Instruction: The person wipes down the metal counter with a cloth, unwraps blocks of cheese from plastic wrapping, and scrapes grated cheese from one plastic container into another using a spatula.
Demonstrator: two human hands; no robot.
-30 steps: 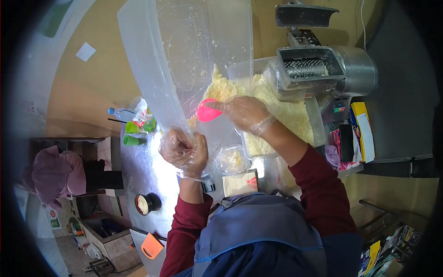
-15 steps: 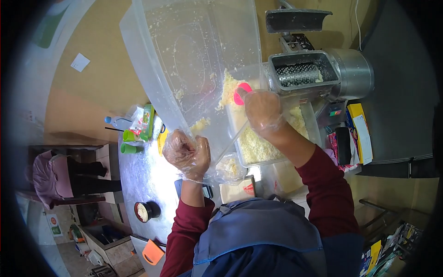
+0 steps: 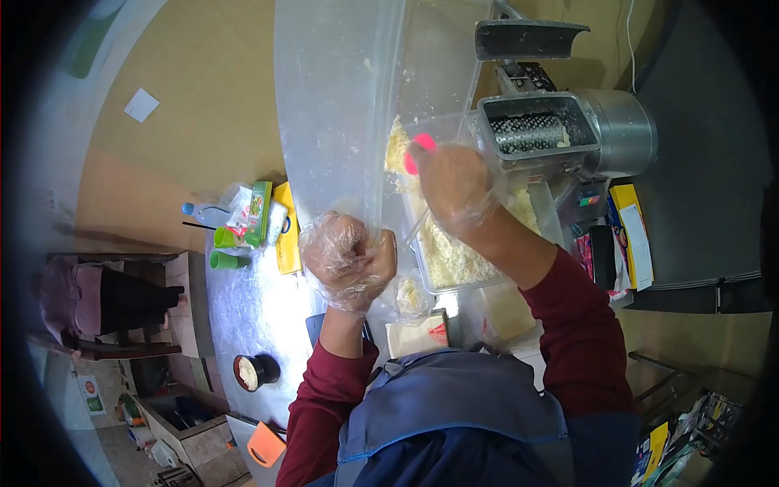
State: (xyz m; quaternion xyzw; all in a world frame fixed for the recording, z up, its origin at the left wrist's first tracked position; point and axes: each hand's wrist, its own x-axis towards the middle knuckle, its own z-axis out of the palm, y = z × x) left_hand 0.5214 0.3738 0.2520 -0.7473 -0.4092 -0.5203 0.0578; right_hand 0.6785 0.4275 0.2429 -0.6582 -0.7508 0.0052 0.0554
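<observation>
My left hand point(image 3: 349, 258), in a clear plastic glove, is closed round the rim of a large translucent plastic bin point(image 3: 333, 122), tipped steeply on its side. In my right hand point(image 3: 457, 185), also gloved, is a pink scraper point(image 3: 419, 152); only its pink end shows, and my hand is slightly blurred. The scraper is at the bin's lower right part, beside a clump of pale grated food point(image 3: 397, 146), perhaps cheese. Below my right hand stands a smaller clear tub point(image 3: 485, 286), holding a heap of grated food point(image 3: 454, 258); my forearm hides part of it.
An electric grater point(image 3: 535, 134) with an open hopper stands right of the bin. A dark cup point(image 3: 258, 372), green cups point(image 3: 225, 260), a bottle point(image 3: 209, 213) and a yellow packet point(image 3: 286, 231) sit on the metal table point(image 3: 243, 312). Another person point(image 3: 97, 300) is at far left.
The bin has been tipped further, its left wall swinging right and more upright. My left hand has shifted right and up slightly. The scraper has moved a little up and left.
</observation>
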